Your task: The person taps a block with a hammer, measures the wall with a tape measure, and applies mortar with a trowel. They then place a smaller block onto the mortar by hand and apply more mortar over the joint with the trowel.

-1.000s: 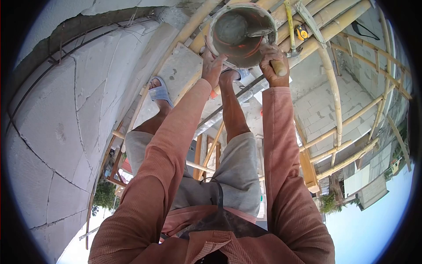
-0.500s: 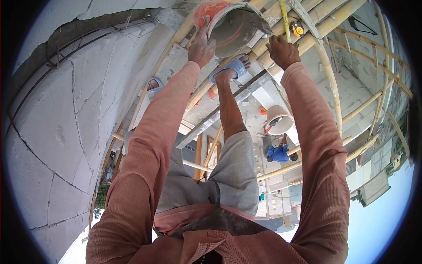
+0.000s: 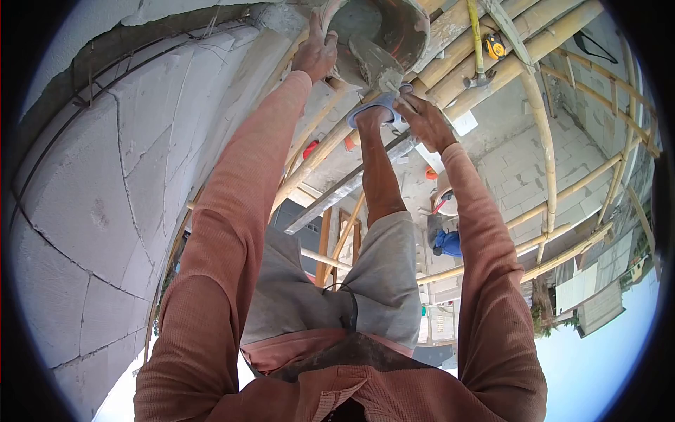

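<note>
A mortar-smeared bucket point(image 3: 416, 32) stands tilted at the top, its mouth towards me and wet grey mortar inside. My left hand point(image 3: 316, 56) grips its left rim, fingers closed. My right hand point(image 3: 426, 121) is closed around the handle of a trowel point(image 3: 373, 62). The mortar-coated blade lies across the bucket's near edge, pointing up and left. Right of the bucket, a hammer point(image 3: 477, 42) with a yellow handle rests on the bamboo poles, beside a yellow and black tape measure point(image 3: 495, 47).
Bamboo poles point(image 3: 457, 70) form the scaffold under my sandalled foot point(image 3: 373, 112). A grey block wall point(image 3: 98, 211) rises on the left. Far below, a person in blue point(image 3: 447, 243) is next to a pale bucket point(image 3: 446, 202). A metal beam point(image 3: 330, 202) crosses beneath me.
The bucket has turned its mouth more towards me and shifted up. My right hand has moved left and down from beside the hammer, and the trowel now shows at the bucket's edge.
</note>
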